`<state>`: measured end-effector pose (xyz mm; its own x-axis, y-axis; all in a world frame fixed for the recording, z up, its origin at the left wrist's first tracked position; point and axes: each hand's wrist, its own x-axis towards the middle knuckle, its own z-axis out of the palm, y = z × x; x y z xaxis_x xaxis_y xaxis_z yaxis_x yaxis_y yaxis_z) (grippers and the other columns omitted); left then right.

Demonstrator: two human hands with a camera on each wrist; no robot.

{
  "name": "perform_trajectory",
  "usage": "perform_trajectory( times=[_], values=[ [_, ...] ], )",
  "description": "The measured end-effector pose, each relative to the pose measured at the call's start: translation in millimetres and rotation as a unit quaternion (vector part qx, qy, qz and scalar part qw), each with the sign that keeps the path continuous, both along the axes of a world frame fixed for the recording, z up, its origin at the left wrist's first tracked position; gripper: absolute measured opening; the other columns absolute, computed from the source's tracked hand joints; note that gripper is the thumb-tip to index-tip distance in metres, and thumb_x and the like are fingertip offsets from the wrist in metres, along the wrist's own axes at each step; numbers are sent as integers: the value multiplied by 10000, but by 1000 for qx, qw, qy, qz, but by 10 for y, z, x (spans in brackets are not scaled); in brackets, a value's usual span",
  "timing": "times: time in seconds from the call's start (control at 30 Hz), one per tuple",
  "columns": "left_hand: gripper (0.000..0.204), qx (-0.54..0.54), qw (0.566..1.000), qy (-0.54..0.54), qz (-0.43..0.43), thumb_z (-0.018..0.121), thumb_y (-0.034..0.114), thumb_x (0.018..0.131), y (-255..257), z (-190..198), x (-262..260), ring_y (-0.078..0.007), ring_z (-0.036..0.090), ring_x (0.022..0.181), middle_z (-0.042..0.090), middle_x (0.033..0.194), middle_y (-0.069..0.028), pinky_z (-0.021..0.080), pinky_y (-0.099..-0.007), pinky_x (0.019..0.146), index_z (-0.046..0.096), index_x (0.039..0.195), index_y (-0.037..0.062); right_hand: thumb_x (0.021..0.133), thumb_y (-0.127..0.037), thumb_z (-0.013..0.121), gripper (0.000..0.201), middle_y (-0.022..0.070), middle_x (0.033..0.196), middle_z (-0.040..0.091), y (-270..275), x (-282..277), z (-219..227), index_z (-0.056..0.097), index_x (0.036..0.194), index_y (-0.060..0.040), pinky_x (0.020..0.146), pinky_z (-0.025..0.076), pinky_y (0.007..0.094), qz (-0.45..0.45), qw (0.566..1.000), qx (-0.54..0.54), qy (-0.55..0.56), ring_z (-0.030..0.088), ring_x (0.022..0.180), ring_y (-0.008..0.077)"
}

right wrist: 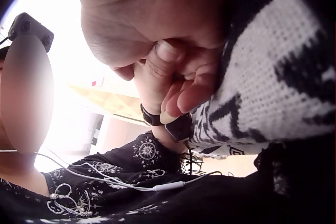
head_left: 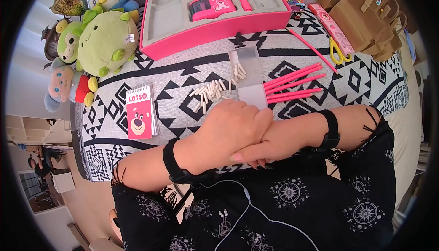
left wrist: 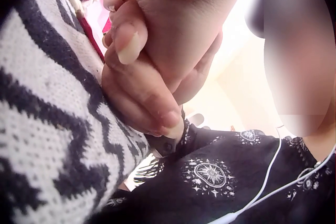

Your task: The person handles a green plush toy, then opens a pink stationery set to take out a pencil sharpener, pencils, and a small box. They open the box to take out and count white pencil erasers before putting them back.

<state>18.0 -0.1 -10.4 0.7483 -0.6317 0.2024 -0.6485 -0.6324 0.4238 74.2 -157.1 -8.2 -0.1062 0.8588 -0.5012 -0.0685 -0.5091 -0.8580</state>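
Note:
My two hands are clasped together over the near edge of the cloth-covered table. In the head view my left hand point(head_left: 228, 123) lies uppermost, its fingers curled about the right hand. My right hand point(head_left: 267, 149) grips it from the other side, with its thumb lying across the left. Interlocked fingers fill both wrist views. Just beyond the hands are a pile of short white sticks point(head_left: 211, 91) and an open translucent plastic box point(head_left: 249, 57) with some of the sticks inside. Several pink pencils point(head_left: 295, 79) lie against the box's right side. A spiral LOTSO notepad point(head_left: 140, 114) lies to the left.
A pink gift box point(head_left: 206, 38) with a sharpener and other items stands at the back. Plush toys point(head_left: 107, 43) crowd the left. On the right are yellow-handled scissors point(head_left: 338, 52), a long pink box point(head_left: 331, 29) and brown paper bags point(head_left: 361, 18). A white cable point(head_left: 247, 194) crosses my lap.

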Motion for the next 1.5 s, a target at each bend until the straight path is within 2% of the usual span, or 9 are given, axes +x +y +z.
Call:
perform_trajectory(
  times=[0.1,0.53,0.63,0.7,0.93,1.03,1.13,1.2,1.5],
  values=[
    [606,-7,1000,-1,7,812,441,499,-8,-17,-13,-291,607,715,555,724,-68,461,-393,649,529,882,65,938,-265,501,320,61,764,668,-32,14,-95,670,830,-16,672,516,273,23,999,39,-16,643,718,142],
    [536,-16,1000,-4,17,807,357,501,-25,-9,-12,-292,607,692,547,703,-69,462,-386,627,516,841,64,955,-260,476,336,67,783,661,-72,41,-167,666,870,4,703,515,289,21,999,37,34,639,724,152],
    [522,-12,1000,0,24,800,358,516,-46,-17,-21,-296,603,679,546,696,-76,459,-392,617,508,833,64,909,-265,419,382,79,713,642,-75,59,-240,649,761,1,646,507,278,28,996,78,34,629,671,150],
    [495,-6,999,2,36,795,344,538,-55,-13,-26,-302,601,669,548,690,-82,457,-397,606,503,822,64,977,-262,456,349,74,799,656,-55,113,-265,663,886,3,731,517,291,69,990,84,93,640,756,153],
    [439,-24,999,-18,27,788,305,561,-40,-30,-5,-304,601,652,545,663,-82,458,-393,596,503,795,68,989,-256,452,349,84,834,660,-45,96,-233,659,904,12,746,518,304,57,993,52,91,643,780,164],
    [459,-13,999,-11,36,789,325,561,-54,-25,-19,-305,600,654,547,670,-84,456,-396,598,503,810,68,945,-300,449,412,88,719,644,-62,66,-245,651,766,12,653,514,280,26,993,89,74,641,679,163],
    [468,-16,999,-5,36,793,333,555,-48,-12,-15,-305,599,654,547,672,-83,455,-395,595,503,810,68,941,-291,443,409,91,728,651,-45,84,-179,655,772,14,661,515,279,31,993,81,76,647,690,163],
    [453,-34,999,-12,19,796,318,543,-23,-17,4,-303,597,646,541,660,-80,456,-389,590,507,790,71,962,-218,477,305,87,832,669,6,121,-94,658,910,21,743,522,299,65,995,21,70,651,785,159],
    [471,-10,999,-21,40,786,348,559,-57,-44,-27,-309,593,651,543,669,-85,453,-397,598,511,815,65,978,-240,486,321,79,817,669,-31,106,-151,665,892,11,737,520,292,93,993,71,21,646,766,154]
  ],
)
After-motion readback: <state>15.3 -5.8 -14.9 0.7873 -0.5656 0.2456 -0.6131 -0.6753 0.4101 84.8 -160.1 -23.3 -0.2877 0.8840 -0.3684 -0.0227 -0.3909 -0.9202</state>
